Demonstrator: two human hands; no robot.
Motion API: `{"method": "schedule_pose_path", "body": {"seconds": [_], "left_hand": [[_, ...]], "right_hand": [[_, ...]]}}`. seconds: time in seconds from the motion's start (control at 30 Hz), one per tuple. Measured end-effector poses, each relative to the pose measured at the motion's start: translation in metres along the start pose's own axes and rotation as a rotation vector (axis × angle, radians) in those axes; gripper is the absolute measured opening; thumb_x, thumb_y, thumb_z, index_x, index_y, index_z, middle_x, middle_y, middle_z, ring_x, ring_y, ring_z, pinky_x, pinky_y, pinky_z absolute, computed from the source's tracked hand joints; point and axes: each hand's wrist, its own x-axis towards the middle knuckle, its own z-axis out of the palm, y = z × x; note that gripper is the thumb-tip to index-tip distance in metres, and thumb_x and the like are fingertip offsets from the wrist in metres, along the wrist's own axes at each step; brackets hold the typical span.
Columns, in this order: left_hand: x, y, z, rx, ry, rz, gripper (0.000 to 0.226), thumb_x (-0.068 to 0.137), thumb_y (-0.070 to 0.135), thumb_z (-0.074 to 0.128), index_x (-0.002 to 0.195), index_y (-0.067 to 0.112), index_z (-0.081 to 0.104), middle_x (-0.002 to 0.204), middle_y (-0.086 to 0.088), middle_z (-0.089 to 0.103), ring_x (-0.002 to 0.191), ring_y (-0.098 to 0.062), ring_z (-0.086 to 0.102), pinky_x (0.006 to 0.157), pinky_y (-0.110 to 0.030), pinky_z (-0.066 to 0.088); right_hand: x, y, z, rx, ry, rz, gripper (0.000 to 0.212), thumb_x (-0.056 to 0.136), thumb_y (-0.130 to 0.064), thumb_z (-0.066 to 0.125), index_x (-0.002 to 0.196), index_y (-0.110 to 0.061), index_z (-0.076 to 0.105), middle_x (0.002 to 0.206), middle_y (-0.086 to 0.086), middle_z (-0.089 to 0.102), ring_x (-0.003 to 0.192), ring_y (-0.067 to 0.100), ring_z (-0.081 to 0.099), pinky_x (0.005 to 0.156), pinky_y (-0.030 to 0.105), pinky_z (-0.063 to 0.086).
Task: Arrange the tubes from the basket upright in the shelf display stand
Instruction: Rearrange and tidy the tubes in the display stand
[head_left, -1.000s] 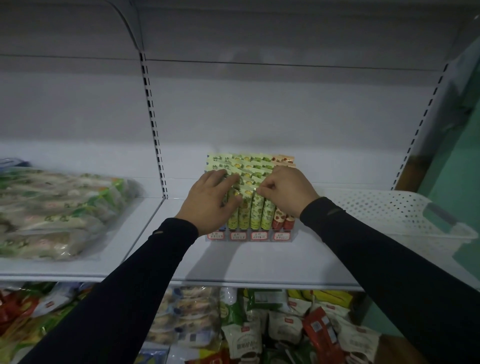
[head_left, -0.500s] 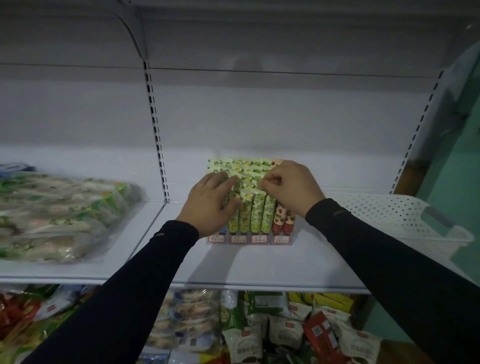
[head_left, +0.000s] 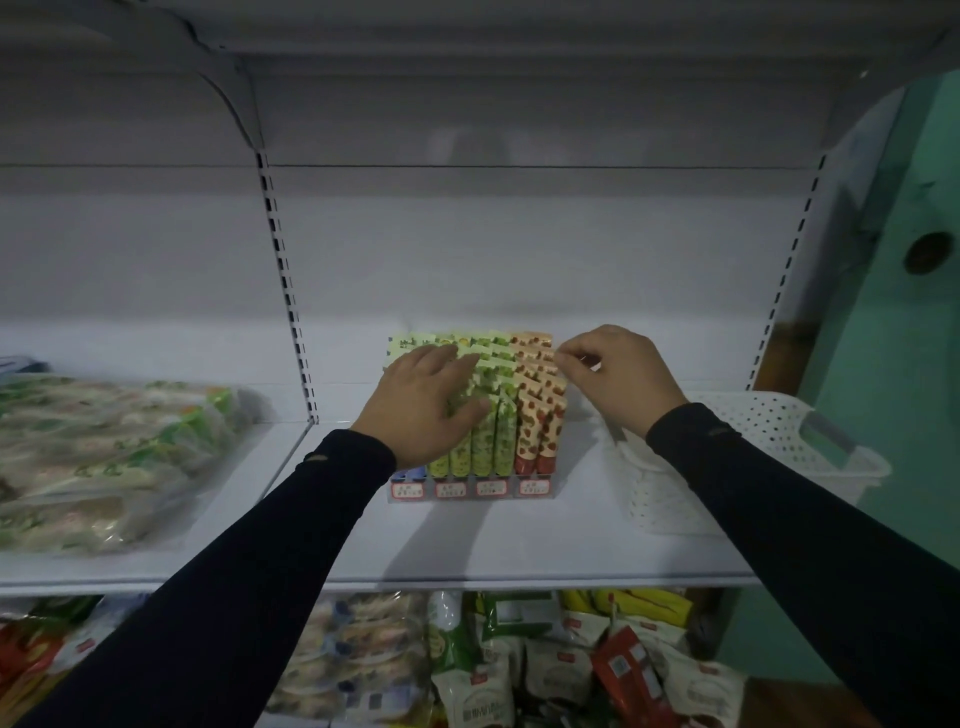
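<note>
resting our left hand (head_left: 423, 402) flat, fingers straight, on the green printed tubes (head_left: 480, 436), we find them upright beside the red printed tubes (head_left: 540, 431) in the clear tiered stand (head_left: 470, 491); our right hand (head_left: 613, 376) pinches a red tube's top. the white perforated plastic basket (head_left: 779, 436) looks nearly empty, so only tidying seems left.

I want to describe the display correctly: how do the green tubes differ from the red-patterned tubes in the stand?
The green tubes fill the middle columns and number more; the red-patterned tubes fill only the right-hand columns. The left hand rests flat on the green tubes; the right hand touches the red-patterned tubes with curled fingers at their top edge. Both kinds stand upright in the display stand.
</note>
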Motion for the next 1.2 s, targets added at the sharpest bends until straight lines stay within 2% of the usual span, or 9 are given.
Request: {"method": "schedule_pose_path", "body": {"seconds": [0.13,0.2,0.3,0.4,0.47,0.63,0.8,1.0,1.2], "left_hand": [[0.014,0.009,0.0,0.048,-0.062,0.017,0.079,0.086,0.068,0.023,0.152,0.025,0.031,0.16,-0.005,0.028,0.148,-0.026,0.019,0.121,-0.043,0.014],[0.022,0.012,0.001,0.061,-0.078,0.022,0.076,0.089,0.067,0.027,0.153,0.026,0.03,0.16,-0.005,0.027,0.148,-0.026,0.018,0.122,-0.043,0.013],[0.034,0.013,0.003,0.06,-0.084,0.023,0.065,0.098,0.06,0.033,0.153,0.026,0.029,0.161,-0.004,0.026,0.149,-0.025,0.017,0.121,-0.041,0.012],[0.04,0.014,0.004,0.076,-0.097,0.045,0.07,0.094,0.062,0.023,0.153,0.026,0.03,0.16,-0.004,0.028,0.148,-0.024,0.019,0.121,-0.041,0.014],[0.042,0.015,0.005,0.089,-0.112,0.059,0.073,0.091,0.062,0.019,0.153,0.026,0.03,0.16,-0.003,0.029,0.148,-0.024,0.019,0.12,-0.041,0.013],[0.041,0.015,0.01,0.075,-0.151,0.056,0.057,0.103,0.053,0.027,0.154,0.028,0.026,0.162,-0.002,0.022,0.15,-0.023,0.013,0.119,-0.038,0.008],[0.041,0.016,0.011,0.056,-0.137,0.049,0.056,0.102,0.052,0.028,0.154,0.029,0.027,0.163,-0.001,0.021,0.15,-0.023,0.012,0.119,-0.038,0.008],[0.042,0.013,0.015,0.061,-0.134,0.05,0.061,0.1,0.059,0.024,0.153,0.029,0.028,0.162,-0.001,0.022,0.15,-0.022,0.013,0.119,-0.039,0.008],[0.041,0.013,0.015,0.052,-0.126,0.044,0.074,0.089,0.062,0.014,0.152,0.028,0.031,0.162,0.0,0.024,0.149,-0.022,0.014,0.119,-0.04,0.009]], "right_hand": [[0.007,0.008,0.0,-0.024,-0.042,-0.008,0.021,0.095,-0.027,0.059,0.1,-0.015,0.075,0.099,-0.001,0.068,0.086,0.008,0.054,0.077,0.018,0.035],[0.014,0.01,0.002,-0.043,-0.068,-0.017,0.023,0.096,-0.027,0.058,0.096,-0.013,0.076,0.088,-0.006,0.065,0.08,0.006,0.053,0.069,0.015,0.034],[0.026,0.009,0.006,-0.06,-0.105,-0.017,0.029,0.095,-0.03,0.06,0.069,-0.019,0.069,0.065,-0.015,0.054,0.061,0.0,0.05,0.059,0.015,0.032],[0.04,0.008,0.013,-0.078,-0.163,-0.01,0.048,0.092,-0.035,0.062,0.049,-0.02,0.051,0.045,-0.008,0.04,0.045,0.004,0.046,0.05,0.014,0.029],[0.047,0.005,0.016,-0.094,-0.22,0.006,0.05,0.091,-0.04,0.063,0.05,-0.014,0.049,0.047,-0.003,0.046,0.042,0.01,0.04,0.051,0.022,0.031],[0.055,-0.003,0.019,-0.188,-0.348,-0.003,0.044,0.093,-0.034,0.061,0.053,-0.017,0.054,0.054,-0.007,0.051,0.052,0.007,0.047,0.055,0.026,0.037],[0.06,-0.005,0.021,-0.195,-0.366,-0.007,0.036,0.091,-0.02,0.06,0.056,-0.009,0.055,0.063,0.008,0.058,0.059,0.02,0.054,0.067,0.032,0.048],[0.061,0.001,0.024,-0.198,-0.365,-0.012,0.025,0.091,-0.016,0.06,0.068,-0.007,0.066,0.065,-0.002,0.061,0.055,0.005,0.05,0.054,0.02,0.037],[0.064,0.004,0.025,-0.21,-0.38,-0.067,0.024,0.093,-0.02,0.059,0.082,-0.003,0.073,0.074,-0.006,0.06,0.061,0.005,0.051,0.054,0.016,0.034]]}}
